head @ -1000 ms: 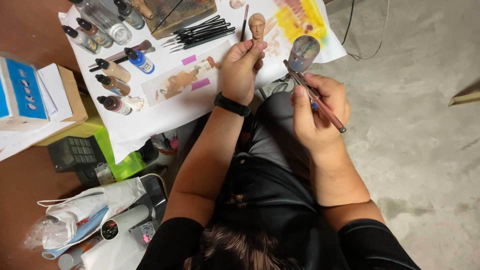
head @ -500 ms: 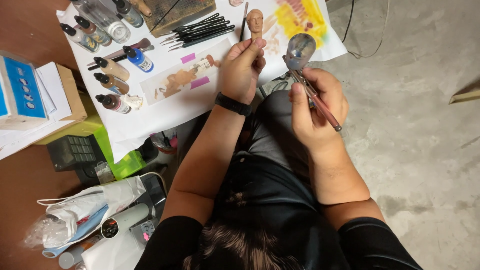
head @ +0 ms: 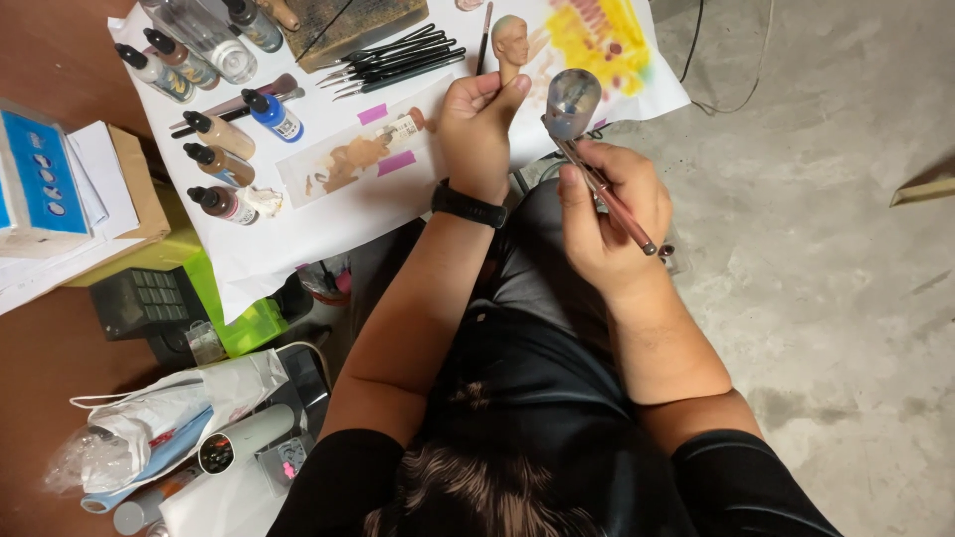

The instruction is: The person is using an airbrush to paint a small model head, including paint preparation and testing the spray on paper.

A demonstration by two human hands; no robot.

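The left hand pinched the small figure head upright above the white paper sheet while the right hand, closed around the airbrush, probably needed steady, light passes aimed squarely at it.

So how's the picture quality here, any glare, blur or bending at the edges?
Head view: even, soft light, only faint shadows on the white paper; a small sheen on the airbrush cup in the right hand; the small head held by the left hand is sharp; straight edges lean outward near the corners, a wide-lens effect.
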